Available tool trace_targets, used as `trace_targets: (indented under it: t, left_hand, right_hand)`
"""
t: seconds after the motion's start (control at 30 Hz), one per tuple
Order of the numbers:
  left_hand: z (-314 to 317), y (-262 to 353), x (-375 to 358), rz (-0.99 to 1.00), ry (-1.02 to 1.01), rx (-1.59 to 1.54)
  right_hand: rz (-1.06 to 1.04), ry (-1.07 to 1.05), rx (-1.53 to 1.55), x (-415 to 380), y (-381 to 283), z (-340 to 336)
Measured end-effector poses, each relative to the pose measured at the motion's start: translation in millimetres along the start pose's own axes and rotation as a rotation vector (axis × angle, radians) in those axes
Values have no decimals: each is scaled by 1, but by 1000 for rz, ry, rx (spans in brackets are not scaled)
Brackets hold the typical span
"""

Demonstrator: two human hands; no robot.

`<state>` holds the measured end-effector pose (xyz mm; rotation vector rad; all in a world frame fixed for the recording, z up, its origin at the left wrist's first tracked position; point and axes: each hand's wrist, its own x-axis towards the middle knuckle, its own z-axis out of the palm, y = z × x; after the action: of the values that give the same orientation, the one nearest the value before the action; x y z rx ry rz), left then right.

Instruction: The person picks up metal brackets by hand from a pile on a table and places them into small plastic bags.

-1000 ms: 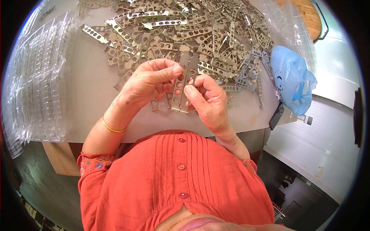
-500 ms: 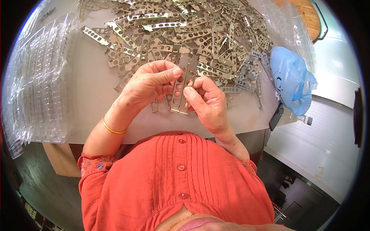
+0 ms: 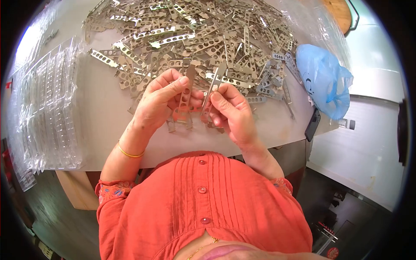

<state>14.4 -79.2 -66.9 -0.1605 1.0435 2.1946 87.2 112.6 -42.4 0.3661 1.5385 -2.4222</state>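
Observation:
Between the thumb and fingers of my left hand (image 3: 161,96) is a flat metal strip (image 3: 185,97) with a row of round holes, held nearly upright. My right hand (image 3: 235,113) pinches a second perforated strip (image 3: 209,97), tilted with its top to the right. A gap separates the two strips. Just beyond both hands lies a large heap of similar metal strips (image 3: 216,43). A few more pieces lie on the table under my hands, partly hidden by them.
Clear plastic trays (image 3: 52,108) are stacked at the left of the table (image 3: 117,149). On the right are a blue plastic bag (image 3: 323,80), a black phone (image 3: 312,125), and more clear plastic (image 3: 318,26) behind. A round wooden object (image 3: 339,15) stands at the back right.
The two strips, side by side and close together before, are now apart, one in each hand. The right strip has tilted. The whole view has shifted slightly.

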Motion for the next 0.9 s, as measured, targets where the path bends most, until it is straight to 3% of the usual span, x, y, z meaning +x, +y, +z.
trace_targets:
  t: [0.07,0.17,0.3,0.4,0.57,0.9]
  left_hand:
    - [-5,2,0,16,-107,10]
    - [-13,2,3,22,-168,58]
    - [-3,-1,2,55,-159,-33]
    - [9,4,-5,71,-42,107]
    - [16,5,-7,51,58,248]
    - [29,-7,-1,29,43,237]
  right_hand:
    - [-6,-47,125,4,5,-10]
    - [167,-263,529,5,3,-19]
    - [183,-298,619,6,7,-23]
    - [151,-321,583,7,9,-25]
    - [92,-144,363,-3,-1,-18]
    - [-6,-61,-159,-10,-5,-14]
